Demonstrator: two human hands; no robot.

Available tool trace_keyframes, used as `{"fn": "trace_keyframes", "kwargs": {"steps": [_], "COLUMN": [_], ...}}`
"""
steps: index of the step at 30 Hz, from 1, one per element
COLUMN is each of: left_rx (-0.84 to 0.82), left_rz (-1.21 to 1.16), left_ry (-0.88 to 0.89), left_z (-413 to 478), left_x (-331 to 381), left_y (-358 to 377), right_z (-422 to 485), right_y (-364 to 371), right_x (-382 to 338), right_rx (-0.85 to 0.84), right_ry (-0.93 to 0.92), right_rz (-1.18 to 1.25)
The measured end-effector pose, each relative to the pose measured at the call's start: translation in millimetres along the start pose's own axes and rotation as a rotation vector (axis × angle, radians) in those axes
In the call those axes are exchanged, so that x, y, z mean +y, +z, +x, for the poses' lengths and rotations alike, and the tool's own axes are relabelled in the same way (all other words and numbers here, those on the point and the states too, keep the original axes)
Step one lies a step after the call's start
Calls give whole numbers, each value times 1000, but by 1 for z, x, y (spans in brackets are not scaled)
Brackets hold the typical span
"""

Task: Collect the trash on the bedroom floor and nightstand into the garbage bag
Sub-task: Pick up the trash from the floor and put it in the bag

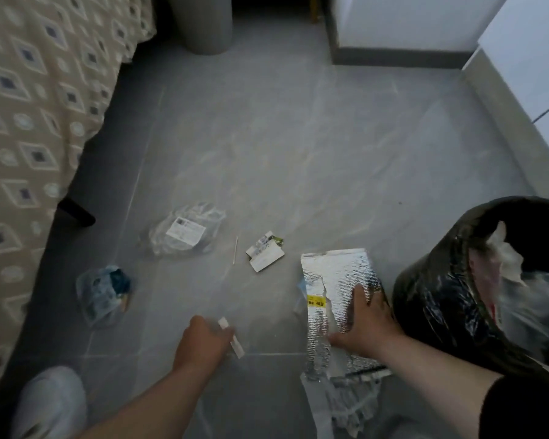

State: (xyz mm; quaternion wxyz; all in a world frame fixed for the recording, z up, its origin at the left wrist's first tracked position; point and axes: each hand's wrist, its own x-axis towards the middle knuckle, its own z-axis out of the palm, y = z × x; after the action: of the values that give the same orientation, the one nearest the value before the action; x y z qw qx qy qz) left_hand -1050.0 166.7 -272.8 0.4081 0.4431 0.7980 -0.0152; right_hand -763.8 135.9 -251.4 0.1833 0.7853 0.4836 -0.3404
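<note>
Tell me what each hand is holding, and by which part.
Left hand pinches a white paper strip near its upper end. Right hand lies spread on the foil bag, at its middle, pressing rather than gripping.

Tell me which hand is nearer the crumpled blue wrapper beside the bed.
Left. The left hand, holding a white strip, is just right of the blue wrapper. The right hand lies farther right, on the silver foil bag.

We are in a home bedroom: a bed [29, 122] under a diamond-patterned cover fills the left edge, its dark leg [76, 212] on grey floor tiles [298, 153]. Beyond the bed's far corner stands a grey bin [203, 23]; across the floor from the bed, white cabinets [526, 58].
</note>
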Motion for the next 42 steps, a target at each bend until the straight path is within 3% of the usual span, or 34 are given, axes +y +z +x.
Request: {"fn": "trace_keyframes", "kwargs": {"steps": [8,21,32,37,42], "left_rx": [8,-51,58,-35,-176], "left_rz": [141,120,-320,-584,-769], "left_ry": [-18,22,223,257,397], "left_z": [2,7,-40,-98,-166], "left_x": [17,23,62,120,182], "left_y": [25,25,-40,-76,-88], "right_z": [5,-23,-85,-133,-178], "right_y": [7,-55,-138,-190,-235], "right_x": [8,-7,-21,7,80], "right_rx": [257,405,489,575,651], "right_ry": [-67,-40,-201,-280,-258], "right_rz": [155,667,735,776,868]}}
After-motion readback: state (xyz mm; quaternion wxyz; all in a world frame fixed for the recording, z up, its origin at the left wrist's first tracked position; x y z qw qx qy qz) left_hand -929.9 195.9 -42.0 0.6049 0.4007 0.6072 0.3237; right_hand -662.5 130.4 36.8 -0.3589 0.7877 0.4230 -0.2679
